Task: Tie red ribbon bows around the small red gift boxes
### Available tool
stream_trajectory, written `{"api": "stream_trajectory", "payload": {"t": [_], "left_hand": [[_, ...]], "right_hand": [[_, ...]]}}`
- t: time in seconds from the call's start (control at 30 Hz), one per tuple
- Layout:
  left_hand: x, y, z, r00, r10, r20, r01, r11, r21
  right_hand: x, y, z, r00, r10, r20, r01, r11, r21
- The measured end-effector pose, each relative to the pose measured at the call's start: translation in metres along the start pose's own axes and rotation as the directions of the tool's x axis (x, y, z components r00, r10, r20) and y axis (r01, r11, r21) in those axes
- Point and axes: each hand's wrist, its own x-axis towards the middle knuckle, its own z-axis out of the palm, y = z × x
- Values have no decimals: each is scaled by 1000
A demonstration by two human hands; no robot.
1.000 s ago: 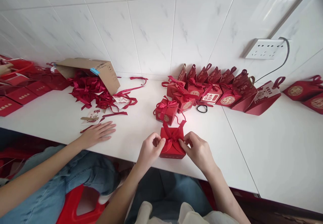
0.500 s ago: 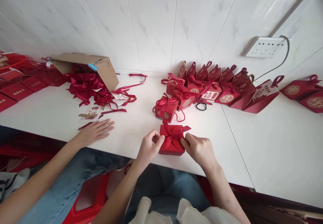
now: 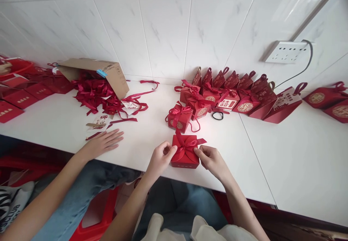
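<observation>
A red box [image 3: 185, 160] with a ribbon bow [image 3: 185, 146] on its top lies near the table's front edge, between my hands. My left hand [image 3: 162, 156] is at the box's left side, thumb and forefinger pinched at the left loop of the bow. On the right side, my right hand [image 3: 210, 158] has its thumb and curled forefinger closed at the bow's right part. Just behind stands a small red box with a bow and cord [image 3: 179, 119], and further boxes with bows are grouped behind it.
Another person's hand [image 3: 104, 143] rests flat on the table [image 3: 146, 132] at left. A carton [image 3: 115, 78] spills red ribbons [image 3: 94, 92]. A black hair band [image 3: 217, 115] lies by the boxes. Tall red boxes [image 3: 284, 105] line the wall, below a socket strip [image 3: 288, 52].
My right hand has turned slightly at the bow's right side, its fingers less tightly curled. My left hand stays at the left loop.
</observation>
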Motion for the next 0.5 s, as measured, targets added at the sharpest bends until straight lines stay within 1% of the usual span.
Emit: {"api": "stream_trajectory", "payload": {"t": [0.1,0.23,0.37,0.5], "left_hand": [[3,-2,-3,998,-12,56,15,999,-43],[6,-3,-5,993,-11,119,17,999,-50],[5,-4,-4,990,-6,143,11,999,-36],[4,-6,-2,992,11,129,-10,1000,-10]], "right_hand": [[2,8,-2,997,-34,74,21,985,174],[6,22,-2,992,-28,127,-25,916,400],[11,32,1,992,-5,123,-61,850,523],[14,32,6,996,31,79,-71,802,593]]}}
